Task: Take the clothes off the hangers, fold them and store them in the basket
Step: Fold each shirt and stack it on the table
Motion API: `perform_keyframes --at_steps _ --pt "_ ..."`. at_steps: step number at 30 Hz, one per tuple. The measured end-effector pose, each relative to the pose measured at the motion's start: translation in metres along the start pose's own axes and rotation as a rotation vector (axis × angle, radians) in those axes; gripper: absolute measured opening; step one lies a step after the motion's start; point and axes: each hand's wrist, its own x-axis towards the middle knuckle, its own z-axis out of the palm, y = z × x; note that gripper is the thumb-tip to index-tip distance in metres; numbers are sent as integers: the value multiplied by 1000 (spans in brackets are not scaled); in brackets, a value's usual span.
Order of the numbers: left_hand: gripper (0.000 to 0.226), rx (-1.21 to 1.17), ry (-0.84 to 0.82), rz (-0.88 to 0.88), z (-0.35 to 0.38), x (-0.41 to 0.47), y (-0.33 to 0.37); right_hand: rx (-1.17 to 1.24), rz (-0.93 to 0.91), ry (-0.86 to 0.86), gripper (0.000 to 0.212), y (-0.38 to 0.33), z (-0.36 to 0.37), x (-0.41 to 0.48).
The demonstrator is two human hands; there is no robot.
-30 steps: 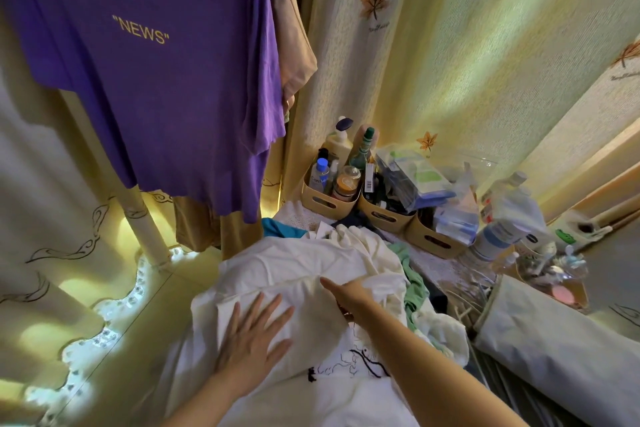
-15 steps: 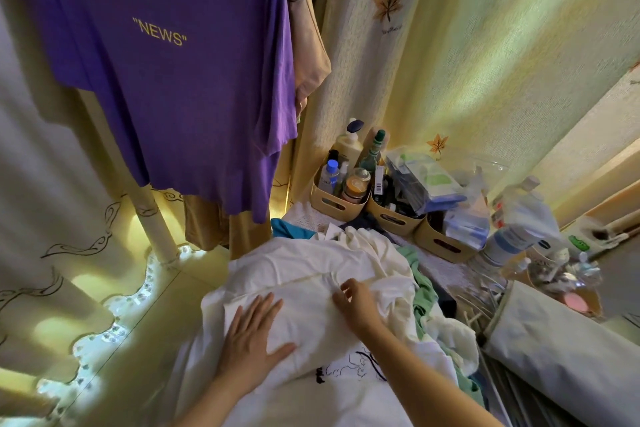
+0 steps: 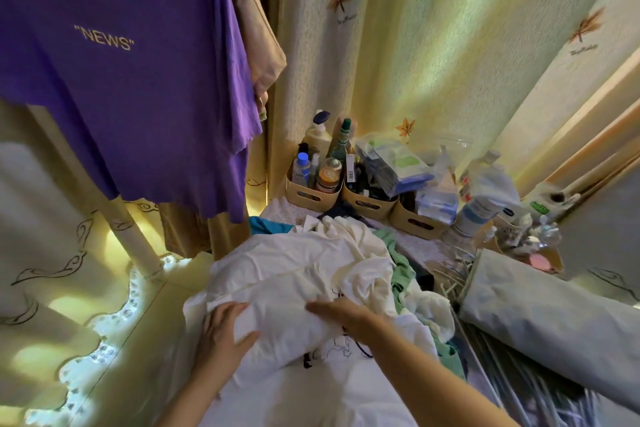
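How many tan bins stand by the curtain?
3, side by side: left bin holding bottles, middle bin, right bin under plastic packets. Others may be hidden.

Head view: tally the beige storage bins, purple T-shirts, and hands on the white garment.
Beige storage bins: 3
Purple T-shirts: 1
Hands on the white garment, left hand and right hand: 2
Total: 6

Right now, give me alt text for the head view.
The left hand and right hand lie flat on a white garment atop a heap of clothes. A purple "NEWS" T-shirt hangs at upper left; bins of bottles stand behind the heap.
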Motion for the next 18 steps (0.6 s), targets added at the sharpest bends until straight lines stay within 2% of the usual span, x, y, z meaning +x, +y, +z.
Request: perform_keyframes --at_steps 3,5,9,12,14,18 --pt "68 -146 51 -1 -7 4 -10 64 -86 -30 46 -18 21 -14" --pt "37 -230 93 -49 -9 13 -9 44 -220 -9 37 -33 19 -31" --pt "30 -256 186 -209 -2 36 14 144 -478 64 38 -61 -51 -78" --pt "29 -285 172 -161 13 46 46 282 -606 274 33 -56 -143 -122" --pt "26 -285 93 -108 30 48 67 409 -647 462 30 -36 -206 -148" --pt "19 -210 -117 -7 66 45 102 614 -596 716 27 37 -309 -178"
